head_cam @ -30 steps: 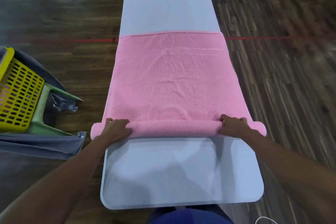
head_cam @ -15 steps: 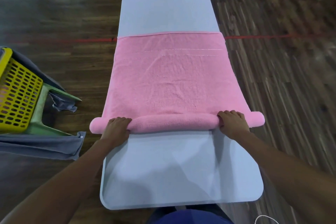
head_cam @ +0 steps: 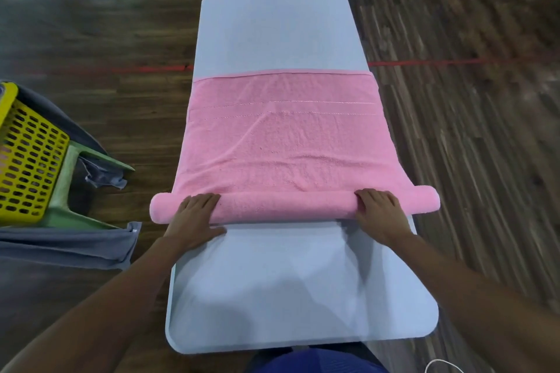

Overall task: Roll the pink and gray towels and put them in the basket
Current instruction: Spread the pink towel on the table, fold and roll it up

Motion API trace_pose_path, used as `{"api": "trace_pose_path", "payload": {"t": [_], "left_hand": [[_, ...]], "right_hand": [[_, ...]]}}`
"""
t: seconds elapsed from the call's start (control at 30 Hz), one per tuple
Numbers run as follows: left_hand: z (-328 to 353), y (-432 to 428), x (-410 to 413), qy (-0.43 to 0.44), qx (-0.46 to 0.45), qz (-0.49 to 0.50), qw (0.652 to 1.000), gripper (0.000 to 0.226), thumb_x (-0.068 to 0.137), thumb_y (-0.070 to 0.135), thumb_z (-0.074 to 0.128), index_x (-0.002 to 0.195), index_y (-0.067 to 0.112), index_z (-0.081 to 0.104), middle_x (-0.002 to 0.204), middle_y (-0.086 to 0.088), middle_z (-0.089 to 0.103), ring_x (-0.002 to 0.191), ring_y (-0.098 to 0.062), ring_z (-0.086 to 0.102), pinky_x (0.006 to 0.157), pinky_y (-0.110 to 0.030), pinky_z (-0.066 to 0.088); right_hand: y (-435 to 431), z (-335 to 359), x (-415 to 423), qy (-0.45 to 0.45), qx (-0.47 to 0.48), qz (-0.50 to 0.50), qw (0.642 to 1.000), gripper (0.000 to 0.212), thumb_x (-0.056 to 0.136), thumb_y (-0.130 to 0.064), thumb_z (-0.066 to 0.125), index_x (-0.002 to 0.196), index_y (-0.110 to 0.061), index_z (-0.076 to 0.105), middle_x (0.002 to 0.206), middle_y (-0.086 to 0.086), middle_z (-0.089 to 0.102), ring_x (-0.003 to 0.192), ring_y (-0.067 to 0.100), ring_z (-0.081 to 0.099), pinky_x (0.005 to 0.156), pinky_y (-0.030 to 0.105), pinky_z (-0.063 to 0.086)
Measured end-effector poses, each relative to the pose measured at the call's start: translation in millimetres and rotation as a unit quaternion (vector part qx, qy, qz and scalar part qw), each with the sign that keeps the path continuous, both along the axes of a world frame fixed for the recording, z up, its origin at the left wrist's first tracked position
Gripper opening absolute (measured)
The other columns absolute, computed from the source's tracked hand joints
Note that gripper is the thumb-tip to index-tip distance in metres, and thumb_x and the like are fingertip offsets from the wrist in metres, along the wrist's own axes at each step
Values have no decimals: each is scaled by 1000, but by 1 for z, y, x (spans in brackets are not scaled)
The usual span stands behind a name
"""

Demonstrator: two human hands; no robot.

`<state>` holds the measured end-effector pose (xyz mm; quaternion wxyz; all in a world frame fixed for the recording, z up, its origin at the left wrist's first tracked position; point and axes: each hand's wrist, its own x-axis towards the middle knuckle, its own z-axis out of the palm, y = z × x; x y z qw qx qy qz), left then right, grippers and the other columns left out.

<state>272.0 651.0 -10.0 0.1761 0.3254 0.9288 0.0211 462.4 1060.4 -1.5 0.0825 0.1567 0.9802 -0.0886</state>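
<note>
Pink towel (head_cam: 281,145) on counter (head_cam: 272,27), near end rolled. Left hand (head_cam: 194,218) and right hand (head_cam: 380,212) press flat-fingered on the rolled part, gripping nothing. Judgement: equal pressure at both ends so it runs straight and tight.

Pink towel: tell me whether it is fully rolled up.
No. The pink towel is rolled only at its near end, under the left hand and right hand; the rest lies flat on the table.
</note>
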Motion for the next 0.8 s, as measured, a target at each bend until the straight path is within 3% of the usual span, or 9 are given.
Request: {"api": "trace_pose_path", "payload": {"t": [0.07, 0.13, 0.2, 0.3, 0.37, 0.5, 0.6, 0.67, 0.8], "left_hand": [[2, -1, 3, 6, 4, 11, 1000, 60, 79, 31, 70, 134, 13, 53, 132, -10, 59, 120, -30, 52, 106, -45, 36], [12, 5, -1, -2, 8, 22, 1000, 45, 80, 29, 60, 123, 17, 60, 118, -7, 66, 107, -29, 57, 95, -42, 40], [24, 12, -10, -84, -38, 25, 995, 41, 77, 41, 52, 111, 19, 63, 108, -4, 67, 97, -27, 58, 85, -38, 42], [31, 11, -21, -218, -72, 52, 972, 42, 64, 47, 50, 94, 21, 63, 98, -4, 65, 87, -23, 56, 77, -36, 46], [29, 8, -22, -171, -24, 69, 983, 42, 67, 44, 54, 102, 22, 63, 102, -4, 65, 90, -23, 56, 81, -39, 48], [16, 13, -9, 47, 99, 73, 991, 39, 88, 35, 52, 116, 11, 64, 111, -13, 68, 96, -32, 60, 86, -44, 47], [7, 13, 2, 25, 39, -7, 999, 60, 81, 47, 65, 128, 11, 58, 127, -13, 62, 115, -33, 57, 102, -49, 40], [6, 12, 5, 21, 13, -9, 1000, 59, 77, 33, 73, 130, 12, 57, 129, -12, 61, 117, -33, 55, 104, -47, 37], [25, 23, 3, 34, -31, -10, 999, 40, 82, 32, 58, 118, 15, 62, 112, -8, 67, 105, -29, 58, 94, -41, 36]], "right_hand": [[1, -5, 8, -48, 2, 19, 999, 63, 75, -32, 71, 132, -13, 52, 130, 6, 58, 122, 28, 52, 112, 46, 26], [3, 4, 5, -81, 9, 13, 997, 58, 73, -31, 69, 128, -19, 52, 123, 2, 60, 117, 26, 53, 108, 41, 26], [6, 17, -5, -136, -2, 20, 991, 49, 76, -41, 62, 121, -24, 52, 114, -2, 63, 109, 23, 55, 98, 40, 31], [16, 34, -18, -211, -108, -7, 972, 60, 68, -54, 54, 122, -28, 50, 111, -2, 64, 99, 22, 54, 90, 38, 29], [19, 36, -18, -162, -105, -30, 981, 60, 67, -50, 59, 122, -27, 51, 114, -2, 58, 104, 23, 51, 90, 39, 29], [13, 23, -11, 49, -5, -38, 998, 29, 89, -31, 58, 114, -17, 60, 115, 6, 59, 106, 32, 53, 89, 43, 35], [8, 16, -5, -8, -38, -3, 999, 51, 84, -46, 64, 127, -21, 53, 129, 0, 56, 121, 26, 50, 107, 45, 30], [8, 14, -2, -69, -17, 13, 997, 63, 80, -43, 68, 136, -24, 44, 136, -2, 51, 128, 23, 44, 115, 44, 20], [8, 25, -11, -127, 15, 31, 991, 47, 80, -36, 60, 126, -28, 51, 117, -5, 63, 113, 21, 52, 106, 41, 24]]}}
